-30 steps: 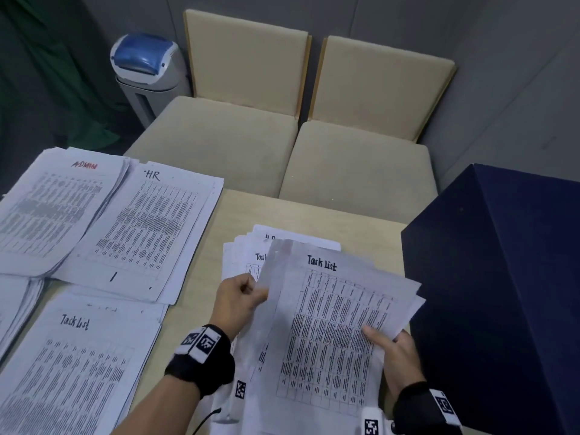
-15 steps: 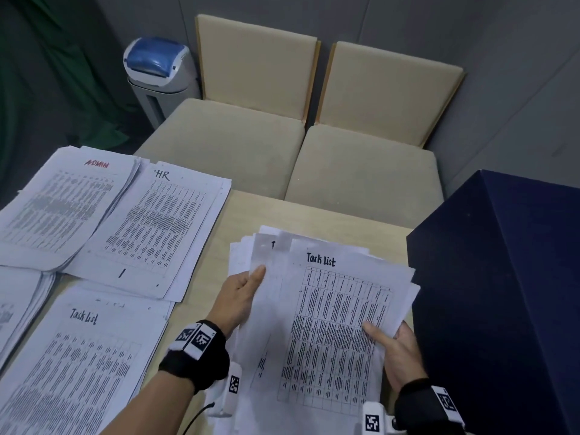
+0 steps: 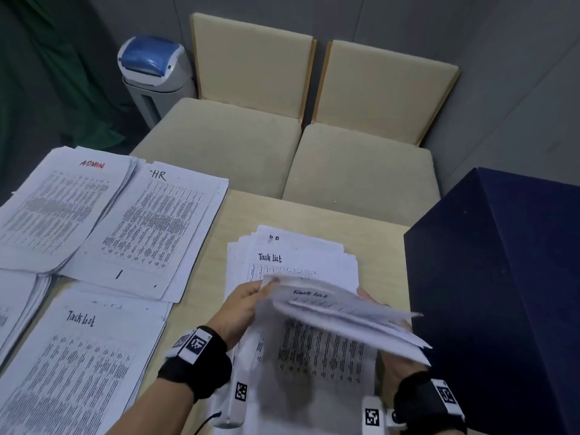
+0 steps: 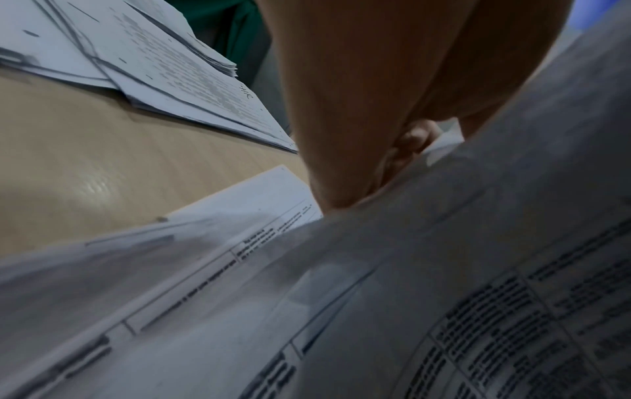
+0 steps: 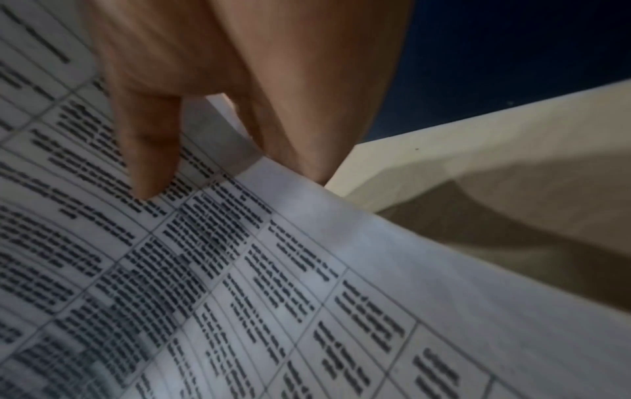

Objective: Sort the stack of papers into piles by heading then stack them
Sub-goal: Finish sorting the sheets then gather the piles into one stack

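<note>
Hands (image 3: pixel 248 304) pinching thin curled sheets (image 3: pixel 342 312), printed grids

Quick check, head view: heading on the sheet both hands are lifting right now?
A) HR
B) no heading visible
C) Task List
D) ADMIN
C: the lifted sheet, pinched by the left hand and held at its other edge by the right hand, reads "Task List" near its top edge.

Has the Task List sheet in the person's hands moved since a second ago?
Yes. The held Task List sheet has lifted and folded toward the person, uncovering another sheet on the unsorted stack.
</note>
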A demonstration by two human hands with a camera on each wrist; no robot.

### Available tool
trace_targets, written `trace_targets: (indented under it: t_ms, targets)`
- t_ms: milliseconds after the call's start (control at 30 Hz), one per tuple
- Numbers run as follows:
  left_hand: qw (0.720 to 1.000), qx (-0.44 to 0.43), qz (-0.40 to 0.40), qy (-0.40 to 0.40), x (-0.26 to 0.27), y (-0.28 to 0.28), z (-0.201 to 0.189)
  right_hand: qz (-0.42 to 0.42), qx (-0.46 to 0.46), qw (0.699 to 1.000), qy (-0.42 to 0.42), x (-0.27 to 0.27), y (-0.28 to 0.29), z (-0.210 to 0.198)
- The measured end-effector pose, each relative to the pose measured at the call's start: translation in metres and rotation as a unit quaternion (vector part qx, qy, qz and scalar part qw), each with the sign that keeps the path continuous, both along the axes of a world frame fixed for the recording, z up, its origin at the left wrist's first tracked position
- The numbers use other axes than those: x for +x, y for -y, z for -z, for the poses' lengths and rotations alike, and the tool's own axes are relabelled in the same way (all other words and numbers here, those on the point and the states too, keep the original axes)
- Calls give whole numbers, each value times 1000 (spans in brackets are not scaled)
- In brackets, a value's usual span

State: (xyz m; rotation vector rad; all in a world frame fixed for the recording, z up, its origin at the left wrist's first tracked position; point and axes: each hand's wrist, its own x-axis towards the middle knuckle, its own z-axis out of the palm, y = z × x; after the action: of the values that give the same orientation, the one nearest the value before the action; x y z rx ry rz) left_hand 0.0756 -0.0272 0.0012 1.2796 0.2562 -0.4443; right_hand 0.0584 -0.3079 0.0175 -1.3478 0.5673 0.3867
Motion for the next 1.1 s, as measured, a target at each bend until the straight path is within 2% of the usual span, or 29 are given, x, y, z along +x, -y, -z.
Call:
trace_targets:
  t_ms: [200, 267, 300, 333, 400, 500, 533, 600, 633, 767, 833, 867, 967, 1000, 1100]
  targets:
    - [999, 5, 22, -30, 10, -10, 10, 37, 5, 999, 28, -15, -4, 2]
    - [998, 19, -40, -43, 17, -15, 5, 32, 5, 998, 54, -17, -1, 2]
    - [993, 70, -85, -34, 22, -17, 4, 23, 12, 998, 55, -19, -1, 2]
    - [981, 149, -121, -13, 27, -19, 9, 17, 25, 998, 51, -21, 2, 3]
    - [937, 328, -117, 26, 37, -25, 18, 6, 33, 998, 44, -23, 4, 1]
    - [868, 484, -18, 107, 61, -28, 26, -14, 34, 998, 47, -25, 5, -1]
    - [838, 530, 34, 127, 69, -27, 21, -20, 35, 998, 51, -24, 6, -2]
    - [782, 596, 125, 132, 85, -24, 14, -22, 43, 998, 47, -25, 10, 2]
    - [774, 603, 148, 122, 92, -22, 12, -23, 36, 998, 43, -25, 10, 2]
    - [797, 581, 112, 119, 103, -20, 3, -23, 7, 997, 69, -17, 11, 3]
    - [831, 532, 68, 148, 98, -22, 2, -71, 12, 995, 72, -7, 16, 6]
    - [858, 486, 53, 159, 93, -23, 0, -92, 16, 994, 60, -2, 20, 10]
    - [946, 271, 23, 176, 67, -21, -25, -58, 58, 996, 20, 9, 26, 17]
    - [962, 210, 38, 170, 56, -18, -38, -43, 83, 996, 6, 11, 25, 16]
    - [978, 106, 111, 142, 23, -10, -62, -22, 127, 992, 6, 12, 14, 10]
